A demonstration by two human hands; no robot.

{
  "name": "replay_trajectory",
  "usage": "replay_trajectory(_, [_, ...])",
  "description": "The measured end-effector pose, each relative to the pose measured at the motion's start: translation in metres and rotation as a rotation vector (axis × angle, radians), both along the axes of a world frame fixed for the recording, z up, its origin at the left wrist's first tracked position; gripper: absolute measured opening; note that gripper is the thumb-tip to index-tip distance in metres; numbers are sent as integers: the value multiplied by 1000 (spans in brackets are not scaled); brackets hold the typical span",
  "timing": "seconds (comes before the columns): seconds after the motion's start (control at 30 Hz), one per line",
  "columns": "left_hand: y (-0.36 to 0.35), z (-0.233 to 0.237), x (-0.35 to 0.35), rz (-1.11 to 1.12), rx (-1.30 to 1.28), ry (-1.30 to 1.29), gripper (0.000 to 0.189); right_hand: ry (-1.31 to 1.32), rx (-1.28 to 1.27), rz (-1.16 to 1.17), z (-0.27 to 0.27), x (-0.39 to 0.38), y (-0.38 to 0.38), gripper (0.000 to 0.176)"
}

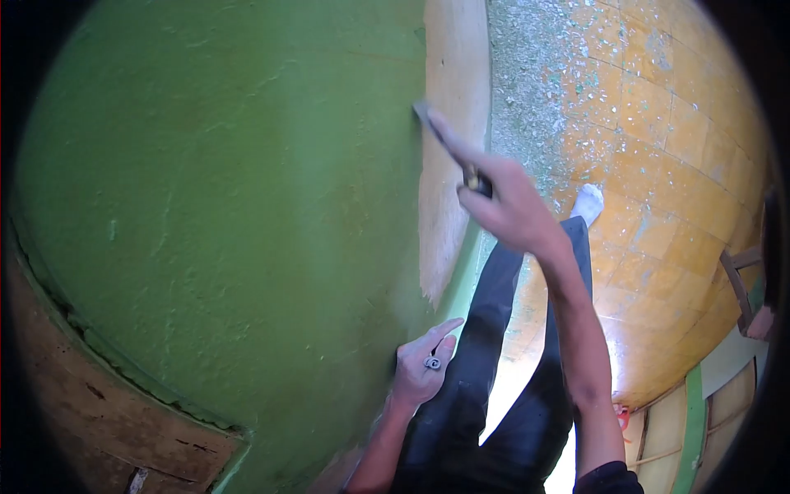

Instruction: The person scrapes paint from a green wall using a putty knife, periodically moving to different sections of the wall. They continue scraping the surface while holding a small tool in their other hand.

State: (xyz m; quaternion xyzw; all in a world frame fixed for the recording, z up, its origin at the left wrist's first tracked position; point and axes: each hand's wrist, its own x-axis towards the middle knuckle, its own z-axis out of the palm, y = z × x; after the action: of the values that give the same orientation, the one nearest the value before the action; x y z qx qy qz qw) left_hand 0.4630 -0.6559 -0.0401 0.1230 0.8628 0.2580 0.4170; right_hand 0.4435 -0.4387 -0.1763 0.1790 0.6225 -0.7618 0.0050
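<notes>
My right hand (510, 202) is closed round the dark handle of a scraper (453, 148). A finger lies forward along the tool, whose tip meets the edge of the green paint on the wall (247, 165). Beside it runs a bare, pale strip (457, 74) with a ragged border against the paint. Lower down, my left hand (424, 366) is by the wall and close to my thigh, dusty, with a finger stretched out. A grey ring-like piece shows on it. Whether its palm touches the wall cannot be made out.
Paint flakes and dust (527, 99) cover the yellow tiled floor (650, 206) along the wall. My legs (494, 362) and one white-socked foot (588, 202) are alongside. A wooden item (745, 288) stands at the right, and a brown wooden panel (107, 412) borders the wall at lower left.
</notes>
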Motion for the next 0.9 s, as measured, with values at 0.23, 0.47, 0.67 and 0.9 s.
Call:
replay_trajectory(0.23, [-2, 2, 1, 10, -35, -26, 23, -180, 101, 222, 8, -18, 39, 90])
replay_trajectory(0.47, [3, 5, -3, 13, -33, -20, 23, 73, 19, -17, -3, 17, -20, 90])
replay_trajectory(0.67, [9, 8, -5, 48, -170, -103, 23, 95, 50, -75, -15, -50, 54, 91])
replay_trajectory(0.9, [12, 7, -4, 46, -80, -55, 23, -36, 143, 46, -18, -39, 58, 89])
